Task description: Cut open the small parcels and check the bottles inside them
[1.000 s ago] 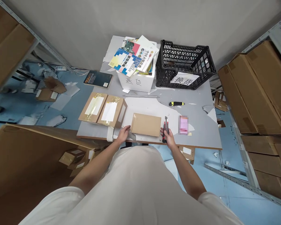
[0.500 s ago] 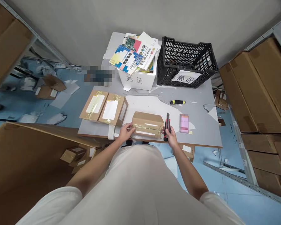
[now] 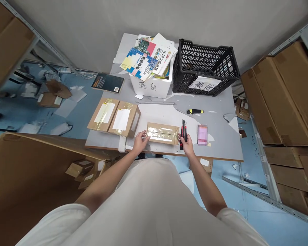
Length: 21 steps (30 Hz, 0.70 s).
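A taped cardboard box [image 3: 162, 131] lies near the table's front edge, its taped face with a white label turned upward. My left hand [image 3: 141, 140] grips the left end of this box. In my right hand [image 3: 187, 142] is a black and red utility knife [image 3: 183, 133], its tip pointing away from me. Fingers of the right hand also touch the box's right end. Two more taped cardboard boxes, a left one [image 3: 103, 114] and a right one [image 3: 125, 119], stand side by side to the left, each with a white label.
Behind are a white bin [image 3: 151, 87] heaped with books and a black plastic crate [image 3: 205, 68]. A yellow and black cutter [image 3: 195, 111] and a blurred pink item [image 3: 202, 135] lie to the right. A dark book [image 3: 107, 83] rests at the table's left edge. Shelves flank both sides.
The cardboard box has been tipped so its taped, labelled face now points up. Both hands have stayed at its ends, with the knife still in the right one.
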Motion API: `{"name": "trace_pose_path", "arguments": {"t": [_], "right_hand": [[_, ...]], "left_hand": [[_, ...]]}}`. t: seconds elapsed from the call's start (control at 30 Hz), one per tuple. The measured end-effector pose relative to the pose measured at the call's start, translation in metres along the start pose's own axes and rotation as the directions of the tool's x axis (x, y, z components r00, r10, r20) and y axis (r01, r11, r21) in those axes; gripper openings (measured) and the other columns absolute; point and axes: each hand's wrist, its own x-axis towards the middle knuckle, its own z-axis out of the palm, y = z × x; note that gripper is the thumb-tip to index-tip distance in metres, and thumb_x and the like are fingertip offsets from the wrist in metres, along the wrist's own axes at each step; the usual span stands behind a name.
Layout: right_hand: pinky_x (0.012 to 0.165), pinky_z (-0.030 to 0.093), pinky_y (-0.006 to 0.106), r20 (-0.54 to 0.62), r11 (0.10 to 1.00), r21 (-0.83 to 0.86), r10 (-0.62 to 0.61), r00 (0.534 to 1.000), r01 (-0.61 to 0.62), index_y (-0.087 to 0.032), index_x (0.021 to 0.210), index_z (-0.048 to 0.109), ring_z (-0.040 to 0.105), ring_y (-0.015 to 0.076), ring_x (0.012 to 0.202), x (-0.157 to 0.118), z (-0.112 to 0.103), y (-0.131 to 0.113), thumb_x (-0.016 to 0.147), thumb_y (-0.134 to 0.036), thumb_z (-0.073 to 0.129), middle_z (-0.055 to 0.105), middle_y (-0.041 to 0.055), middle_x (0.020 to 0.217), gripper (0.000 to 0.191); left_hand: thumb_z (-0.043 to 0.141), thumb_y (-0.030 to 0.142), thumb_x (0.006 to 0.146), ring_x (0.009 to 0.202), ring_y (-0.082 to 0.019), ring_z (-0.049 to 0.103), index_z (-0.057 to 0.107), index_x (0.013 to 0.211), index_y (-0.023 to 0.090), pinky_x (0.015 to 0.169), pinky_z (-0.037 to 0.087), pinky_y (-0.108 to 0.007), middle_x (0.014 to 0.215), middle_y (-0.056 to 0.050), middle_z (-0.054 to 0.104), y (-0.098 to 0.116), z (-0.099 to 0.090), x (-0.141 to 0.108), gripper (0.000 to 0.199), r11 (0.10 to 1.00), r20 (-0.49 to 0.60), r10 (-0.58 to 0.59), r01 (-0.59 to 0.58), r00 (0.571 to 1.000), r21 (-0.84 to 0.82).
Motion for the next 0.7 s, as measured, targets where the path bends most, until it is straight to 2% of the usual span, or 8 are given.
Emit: {"name": "trace_pose_path", "arguments": {"t": [0.1, 0.17, 0.27, 0.33, 0.4, 0.5, 0.6, 0.7], "right_hand": [[0.089, 0.052, 0.042, -0.03, 0.987, -0.148, -0.071, 0.997, 0.066, -0.022, 0.118, 0.049, 0.065, 0.0211, 0.1, -0.007, -0.003, -0.011, 0.079, -0.05, 0.061, 0.063, 0.0119, 0.122, 0.05], [0.085, 0.053, 0.041, -0.005, 0.955, -0.275, -0.119, 0.993, 0.113, -0.021, 0.125, 0.046, 0.067, 0.0201, 0.09, -0.01, -0.005, -0.024, 0.084, -0.049, 0.055, 0.065, 0.0115, 0.118, 0.051], [0.085, 0.052, 0.042, 0.227, 0.824, -0.515, -0.133, 0.965, 0.235, -0.022, 0.135, 0.043, 0.067, 0.0225, 0.088, -0.01, 0.001, -0.051, 0.088, -0.043, 0.05, 0.066, 0.0103, 0.117, 0.052], [0.092, 0.049, 0.044, 0.439, 0.682, -0.623, -0.099, 0.893, 0.382, -0.023, 0.139, 0.041, 0.063, 0.0262, 0.104, -0.008, 0.012, -0.068, 0.088, -0.036, 0.05, 0.062, 0.0099, 0.126, 0.053], [0.097, 0.045, 0.044, 0.609, 0.554, -0.647, -0.039, 0.793, 0.524, -0.023, 0.143, 0.037, 0.057, 0.0269, 0.117, -0.004, 0.028, -0.082, 0.088, -0.026, 0.048, 0.056, 0.0096, 0.136, 0.056], [0.099, 0.044, 0.041, 0.741, 0.405, -0.628, 0.051, 0.669, 0.665, -0.022, 0.146, 0.034, 0.053, 0.025, 0.124, 0.002, 0.051, -0.093, 0.087, -0.015, 0.044, 0.05, 0.0097, 0.142, 0.06], [0.095, 0.046, 0.038, 0.768, 0.266, -0.635, 0.117, 0.63, 0.725, -0.024, 0.146, 0.034, 0.055, 0.025, 0.121, 0.008, 0.066, -0.098, 0.09, -0.015, 0.041, 0.051, 0.0102, 0.141, 0.058], [0.09, 0.047, 0.035, 0.775, 0.208, -0.632, 0.17, 0.609, 0.746, -0.027, 0.147, 0.035, 0.059, 0.0254, 0.115, 0.015, 0.069, -0.1, 0.092, -0.017, 0.043, 0.055, 0.0106, 0.137, 0.056]], "left_hand": [[0.053, 0.038, 0.088, 0.116, -0.026, 0.053, 0.055, 0.125, 0.017, 0.096, 0.049, -0.044, 0.123, -0.015, 0.054, 0.009, -0.004, -0.014, 0.042, 0.968, -0.002, 0.192, -0.189, 0.981, 0.168], [0.051, 0.035, 0.09, 0.127, -0.029, 0.046, 0.055, 0.127, 0.018, 0.106, 0.041, -0.048, 0.129, -0.016, 0.053, 0.014, -0.007, -0.02, 0.041, 0.886, 0.146, 0.367, -0.393, 0.919, 0.247], [0.048, 0.03, 0.091, 0.136, -0.029, 0.037, 0.051, 0.132, 0.018, 0.111, 0.034, -0.05, 0.138, -0.015, 0.05, 0.017, -0.007, -0.02, 0.043, 0.754, 0.409, 0.481, -0.604, 0.775, 0.257], [0.045, 0.026, 0.092, 0.14, -0.028, 0.033, 0.048, 0.136, 0.017, 0.113, 0.031, -0.05, 0.142, -0.015, 0.048, 0.015, -0.005, -0.017, 0.045, 0.711, 0.485, 0.476, -0.646, 0.733, 0.278], [0.043, 0.021, 0.092, 0.14, -0.027, 0.033, 0.046, 0.138, 0.016, 0.113, 0.031, -0.05, 0.143, -0.015, 0.047, 0.012, -0.003, -0.014, 0.045, 0.689, 0.508, 0.466, -0.657, 0.725, 0.305], [0.044, 0.016, 0.091, 0.139, -0.027, 0.035, 0.046, 0.138, 0.015, 0.113, 0.031, -0.049, 0.142, -0.015, 0.048, 0.008, 0.0, -0.011, 0.046, 0.675, 0.502, 0.473, -0.664, 0.724, 0.322], [0.046, 0.014, 0.09, 0.139, -0.027, 0.036, 0.046, 0.138, 0.016, 0.112, 0.032, -0.049, 0.141, -0.015, 0.05, 0.006, 0.0, -0.012, 0.048, 0.679, 0.488, 0.487, -0.666, 0.724, 0.31], [0.046, 0.014, 0.09, 0.138, -0.027, 0.037, 0.047, 0.137, 0.014, 0.111, 0.033, -0.05, 0.14, -0.016, 0.05, 0.005, 0.0, -0.012, 0.047, 0.679, 0.48, 0.496, -0.668, 0.724, 0.305]]}}
